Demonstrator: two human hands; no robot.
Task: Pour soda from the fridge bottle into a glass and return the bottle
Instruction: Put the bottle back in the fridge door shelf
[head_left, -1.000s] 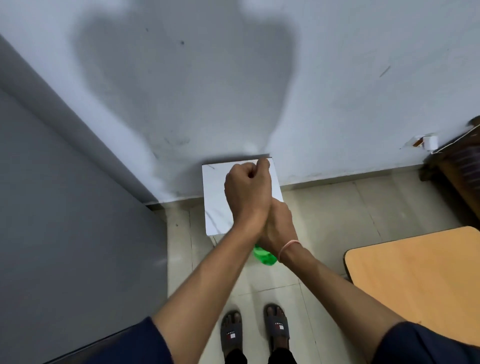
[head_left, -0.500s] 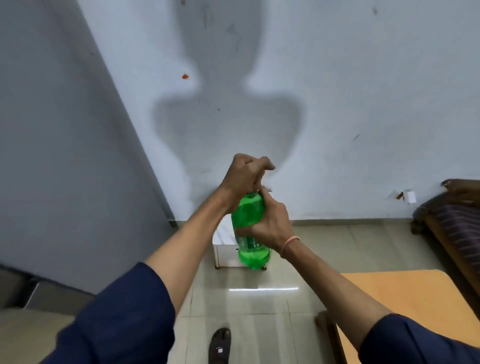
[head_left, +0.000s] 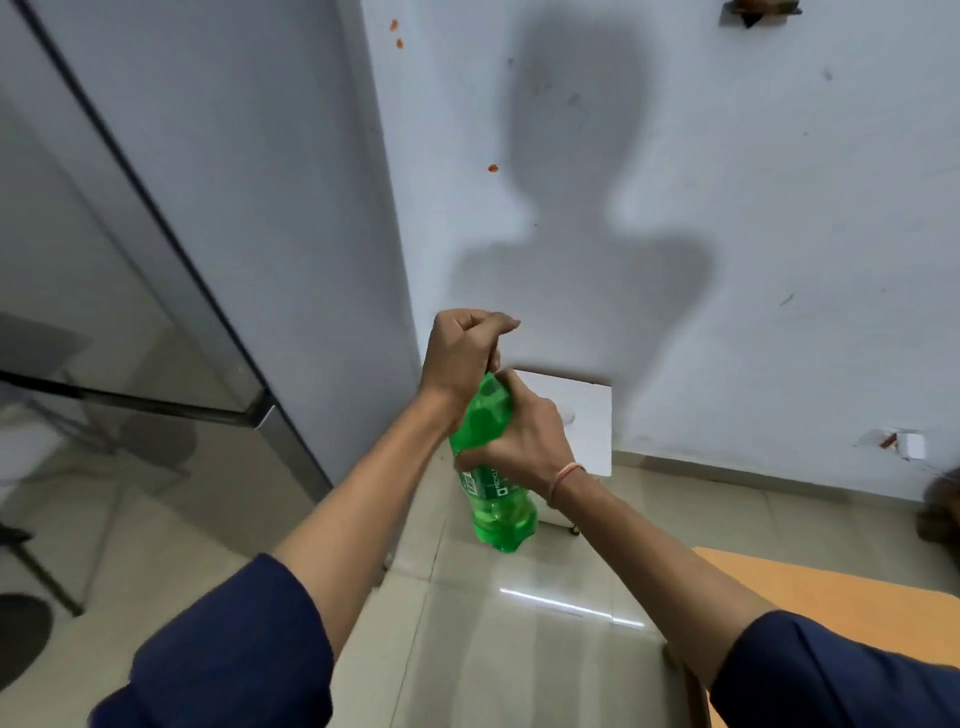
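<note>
Sleeves of dark blue frame the near edge, with an orange tabletop low on our right. From the sleeves our two bare forearms converge on the green soda bottle, which we hold in the air over the tiled floor, roughly midway between the arms. Its long axis stands close to upright: the lobed base points down and slightly toward us, and the neck rises away. Our right hand, with a thin thread at the wrist, wraps round the shoulder and upper label, fingers and thumb curled about the plastic. Our left hand sits directly above it on the same axis, its fist closed over the top of the bottle. We judge that it grips the cap, though the cap itself is hidden. The relation that matters is therefore a stacked one: the right hand lower and nearer, steadying the body, and the left higher and farther, placed to twist about the bottle's axis. Whether that twist would loosen or tighten, we cannot tell. Just behind the hands a small white table stands against the wall; something faint on its top may be a glass, too pale to be sure. The grey fridge lies to the bottle's left, on the left hand's side.
</note>
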